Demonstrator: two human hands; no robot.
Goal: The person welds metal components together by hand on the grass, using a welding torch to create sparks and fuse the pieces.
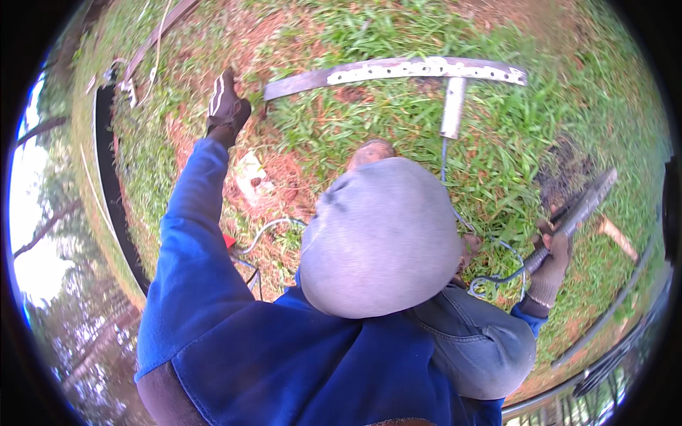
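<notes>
My left hand, dark with pale stripes along it, reaches forward over the grass with its fingers stretched out and its thumb apart. It holds nothing that I can see. To its right lies a curved flat metal bar with a pale, hole-dotted strip along it. A short silvery tube joins the bar at a right angle. My right hand, low at the right, is closed around a long grey tool with a dark ribbed handle. The tool's far end points up and right; its exact kind is unclear.
My bent grey-clad knee covers the middle, with a foot beyond it. A blue-grey cable loops beside my right hand. A light wooden piece lies right of the tool. A dark long beam stands left.
</notes>
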